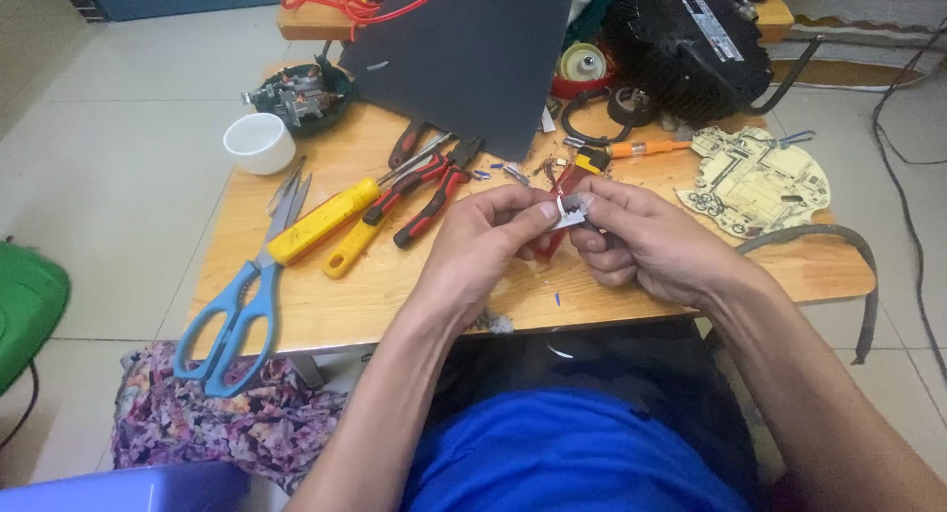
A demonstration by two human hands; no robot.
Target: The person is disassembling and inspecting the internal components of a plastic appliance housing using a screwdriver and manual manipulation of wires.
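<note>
Landmark: the low wooden table [326, 305]; every place below is told from it.
Left hand [483, 238]: over the table's near edge, about midway along it, fingers bent inward, thumb and forefinger pinched tight on a small white and grey piece [570, 211].
Right hand [646, 238]: just beside the left one above the same edge, fingertips closed on the other side of that small piece, so both hands grip it at once.
Small piece: held in the air a little above the table top, between the two hands; too small to tell what it is.
Red part [554, 238]: a red object shows behind and under the fingers, partly hidden; whether a hand holds it I cannot tell.
Blue-handled scissors [242, 305]: lying at the table's left near corner, handles hanging past the edge.
Yellow-handled screwdrivers [326, 221]: two, lying slanted on the table's left half, just beside the scissors' blades.
Red-and-black pliers [434, 191]: in the middle of the table, beyond the left hand.
White cup [259, 142]: at the table's far left edge.
Small electric motor [296, 96]: behind the cup, in a dark round dish at the far left corner.
Dark sheet [464, 53]: a flat black board propped over the table's far middle.
Bare circuit board [755, 182]: pale, rounded, on the table's right side beyond the right hand.
Orange-handled tester screwdriver [631, 150]: far side, between the dark sheet and the circuit board.
Black housing [691, 43]: large, ribbed, at the far right corner.
</note>
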